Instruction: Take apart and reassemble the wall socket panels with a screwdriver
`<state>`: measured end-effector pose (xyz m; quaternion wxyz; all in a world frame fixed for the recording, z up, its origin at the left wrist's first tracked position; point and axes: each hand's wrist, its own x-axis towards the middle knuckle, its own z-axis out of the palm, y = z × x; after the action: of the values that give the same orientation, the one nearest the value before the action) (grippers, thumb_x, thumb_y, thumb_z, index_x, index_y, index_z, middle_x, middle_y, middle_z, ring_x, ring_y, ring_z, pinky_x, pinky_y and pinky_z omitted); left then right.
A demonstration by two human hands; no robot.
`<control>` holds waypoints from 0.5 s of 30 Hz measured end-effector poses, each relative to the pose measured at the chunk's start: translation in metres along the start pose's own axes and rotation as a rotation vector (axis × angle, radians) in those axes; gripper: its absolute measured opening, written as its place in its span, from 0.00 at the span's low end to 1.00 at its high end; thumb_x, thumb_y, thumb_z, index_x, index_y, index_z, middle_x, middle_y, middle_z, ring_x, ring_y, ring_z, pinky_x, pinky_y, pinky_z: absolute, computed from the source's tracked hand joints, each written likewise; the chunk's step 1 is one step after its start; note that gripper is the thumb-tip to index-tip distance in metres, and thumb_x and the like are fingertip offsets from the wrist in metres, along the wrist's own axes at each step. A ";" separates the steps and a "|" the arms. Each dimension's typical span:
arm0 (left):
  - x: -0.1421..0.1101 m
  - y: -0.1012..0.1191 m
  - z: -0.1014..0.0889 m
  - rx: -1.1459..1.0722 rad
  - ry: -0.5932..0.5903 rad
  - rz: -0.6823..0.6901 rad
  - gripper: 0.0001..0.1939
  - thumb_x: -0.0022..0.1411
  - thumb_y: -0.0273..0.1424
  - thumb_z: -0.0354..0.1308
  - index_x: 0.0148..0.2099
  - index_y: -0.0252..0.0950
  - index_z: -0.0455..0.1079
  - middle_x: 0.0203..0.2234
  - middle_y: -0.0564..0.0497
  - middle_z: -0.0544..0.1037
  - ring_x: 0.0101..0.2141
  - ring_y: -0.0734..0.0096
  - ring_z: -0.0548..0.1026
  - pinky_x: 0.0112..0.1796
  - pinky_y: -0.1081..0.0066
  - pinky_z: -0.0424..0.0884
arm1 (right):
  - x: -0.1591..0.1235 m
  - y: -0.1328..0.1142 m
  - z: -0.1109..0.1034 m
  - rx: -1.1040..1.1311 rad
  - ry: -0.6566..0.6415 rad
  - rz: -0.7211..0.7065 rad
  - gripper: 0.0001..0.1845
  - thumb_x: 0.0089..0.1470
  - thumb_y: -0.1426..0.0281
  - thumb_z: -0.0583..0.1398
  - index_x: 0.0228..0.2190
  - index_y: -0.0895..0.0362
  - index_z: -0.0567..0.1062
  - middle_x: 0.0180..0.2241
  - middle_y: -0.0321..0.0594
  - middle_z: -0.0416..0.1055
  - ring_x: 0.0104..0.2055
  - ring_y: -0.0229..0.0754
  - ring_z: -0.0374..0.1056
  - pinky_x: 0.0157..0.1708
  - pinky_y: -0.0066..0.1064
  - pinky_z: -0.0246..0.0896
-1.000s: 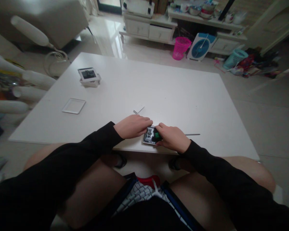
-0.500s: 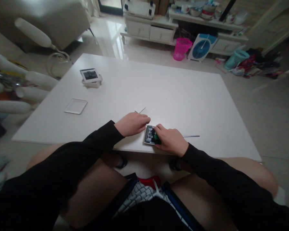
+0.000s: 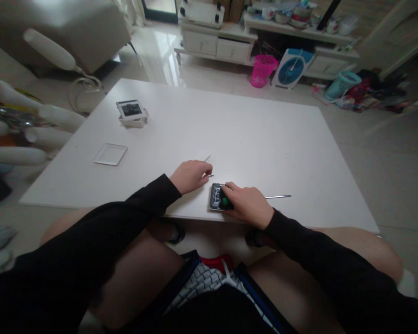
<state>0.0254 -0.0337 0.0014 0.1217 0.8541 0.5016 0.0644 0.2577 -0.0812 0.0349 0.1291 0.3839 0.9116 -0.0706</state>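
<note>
My right hand (image 3: 249, 204) is closed around a screwdriver, its green handle (image 3: 225, 201) showing by the fingers and its metal shaft (image 3: 278, 196) sticking out to the right. The same hand's fingers rest on a small square wall-switch-like panel (image 3: 216, 197), dark with pale parts, lying at the table's near edge. Left of the panel and apart from it, my left hand (image 3: 191, 176) pinches a small thin metal piece like a screw (image 3: 211, 176). Just beyond that hand lies another thin metal piece (image 3: 207, 157).
On the white table (image 3: 264, 139), a clear square frame (image 3: 110, 154) lies at the left. Farther back, a white panel with a dark middle (image 3: 131, 110) rests on a white box-like piece (image 3: 134, 123). A pink basket (image 3: 264, 71) and a blue fan (image 3: 291, 68) stand on the floor beyond.
My left hand has drawn away from the panel, to the left and slightly farther back, and a small metal piece now shows at its fingertips. My right hand has stayed at the panel.
</note>
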 end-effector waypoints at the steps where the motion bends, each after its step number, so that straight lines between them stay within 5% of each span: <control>1: 0.002 -0.001 0.004 -0.015 0.004 -0.040 0.08 0.64 0.29 0.57 0.42 0.37 0.78 0.33 0.48 0.82 0.35 0.62 0.79 0.38 0.67 0.68 | 0.000 0.000 0.000 0.001 0.003 -0.001 0.25 0.59 0.62 0.63 0.55 0.57 0.67 0.54 0.50 0.73 0.36 0.49 0.76 0.26 0.36 0.55; 15: 0.020 -0.003 0.035 -0.137 -0.003 -0.104 0.07 0.63 0.30 0.61 0.36 0.36 0.80 0.32 0.47 0.84 0.33 0.66 0.78 0.37 0.68 0.69 | -0.001 0.000 -0.002 0.004 -0.006 -0.003 0.27 0.59 0.62 0.64 0.55 0.58 0.67 0.55 0.51 0.72 0.37 0.51 0.77 0.28 0.38 0.61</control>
<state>0.0406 -0.0202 -0.0338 0.1840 0.8167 0.5394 0.0908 0.2580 -0.0815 0.0371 0.1311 0.3825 0.9116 -0.0738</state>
